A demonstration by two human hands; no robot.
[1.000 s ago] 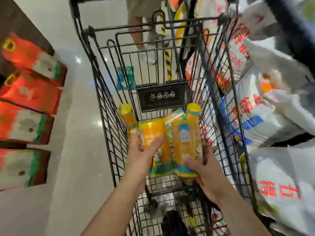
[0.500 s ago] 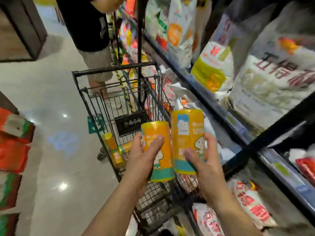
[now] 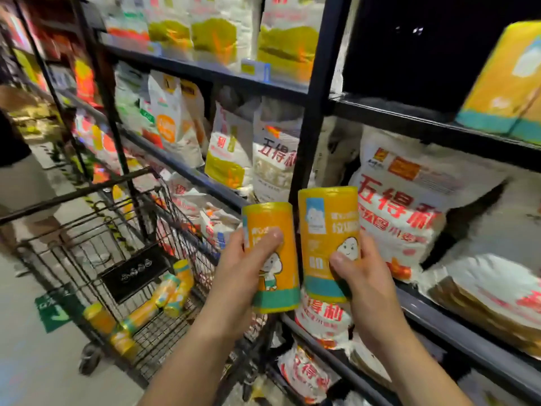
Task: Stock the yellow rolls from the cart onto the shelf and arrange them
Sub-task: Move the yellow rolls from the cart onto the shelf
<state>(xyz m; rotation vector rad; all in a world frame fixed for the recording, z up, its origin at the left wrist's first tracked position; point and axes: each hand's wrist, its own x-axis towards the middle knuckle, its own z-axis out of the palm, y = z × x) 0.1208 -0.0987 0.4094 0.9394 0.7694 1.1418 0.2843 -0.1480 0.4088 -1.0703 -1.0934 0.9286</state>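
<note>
**Two yellow rolls held up at the shelf (image 3: pixel 433 120)**

The left grip (image 3: pixel 243 276) curls round one yellow roll (image 3: pixel 269 218). The right grip (image 3: pixel 361 278) holds a second roll (image 3: pixel 325 227) just beside it, both upright. Spare rolls (image 3: pixel 172 291) lie in the cart (image 3: pixel 73 194) at 8 o'clock. White bags (image 3: pixel 401 206) at 3 o'clock read "五得利" in red.

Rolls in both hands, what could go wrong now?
The left hand grips the left roll and the right hand grips the right roll. With both hands full, neither could catch a slip. Bags pack the level ahead, and the yellow packs sit on the shelf above, so a roll might get put in the wrong spot.
</note>
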